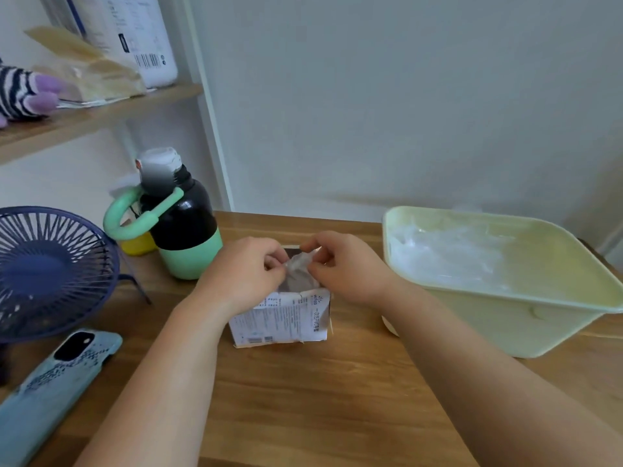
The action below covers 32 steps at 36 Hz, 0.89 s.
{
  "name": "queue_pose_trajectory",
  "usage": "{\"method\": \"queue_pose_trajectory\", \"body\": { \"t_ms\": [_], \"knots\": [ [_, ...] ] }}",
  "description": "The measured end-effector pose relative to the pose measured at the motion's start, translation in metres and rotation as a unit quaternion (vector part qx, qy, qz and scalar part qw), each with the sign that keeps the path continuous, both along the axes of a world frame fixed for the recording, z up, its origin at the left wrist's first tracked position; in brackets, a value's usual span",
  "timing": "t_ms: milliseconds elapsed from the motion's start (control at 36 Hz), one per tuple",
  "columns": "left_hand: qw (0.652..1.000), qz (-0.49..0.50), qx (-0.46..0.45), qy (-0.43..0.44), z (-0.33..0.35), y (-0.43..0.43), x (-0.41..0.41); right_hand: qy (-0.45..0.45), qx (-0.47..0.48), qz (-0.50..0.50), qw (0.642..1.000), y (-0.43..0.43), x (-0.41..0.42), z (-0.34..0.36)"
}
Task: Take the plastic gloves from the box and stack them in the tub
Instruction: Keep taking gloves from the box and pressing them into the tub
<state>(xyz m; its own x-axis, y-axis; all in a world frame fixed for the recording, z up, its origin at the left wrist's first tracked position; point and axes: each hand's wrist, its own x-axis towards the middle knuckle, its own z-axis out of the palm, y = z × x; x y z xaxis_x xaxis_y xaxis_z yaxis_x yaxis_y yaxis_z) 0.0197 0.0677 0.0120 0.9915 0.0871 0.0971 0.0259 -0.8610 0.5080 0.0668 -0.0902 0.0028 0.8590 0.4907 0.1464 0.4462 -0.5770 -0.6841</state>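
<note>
While fingers [271, 256] of left hand [249, 271] and right hand [347, 267] pinch one crumpled glove [298, 264] at the box [286, 318] mouth just beneath them, the step is extraction. Next, likely: lift free, carry right of fingers to tub [505, 318], lay flat on stack [448, 254].

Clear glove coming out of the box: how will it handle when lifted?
Likely floppy: the glove is thin clear film, crumpled where the left hand and right hand pinch it. Probably very light, so it may drift rather than drop flat. The small paper box might tip as it pulls free.
</note>
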Motion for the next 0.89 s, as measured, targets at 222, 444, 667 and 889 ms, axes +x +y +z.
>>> {"method": "queue_pose_trajectory", "body": {
  "t_ms": [222,444,667,889],
  "knots": [
    [0.999,-0.030,0.002,-0.027,-0.001,-0.002,-0.001,0.018,0.020,0.019,0.999,-0.003,-0.001,-0.001],
    [0.964,-0.088,-0.229,-0.101,0.008,-0.010,-0.006,0.002,0.027,0.052,0.998,-0.001,-0.004,0.004],
    [0.973,-0.044,-0.228,0.003,0.000,-0.010,-0.007,0.115,0.103,0.008,0.988,-0.005,-0.005,0.012],
    [0.989,-0.089,-0.122,0.003,-0.005,-0.014,-0.006,0.158,0.214,-0.053,0.963,-0.007,-0.002,0.011]
  ]
}}
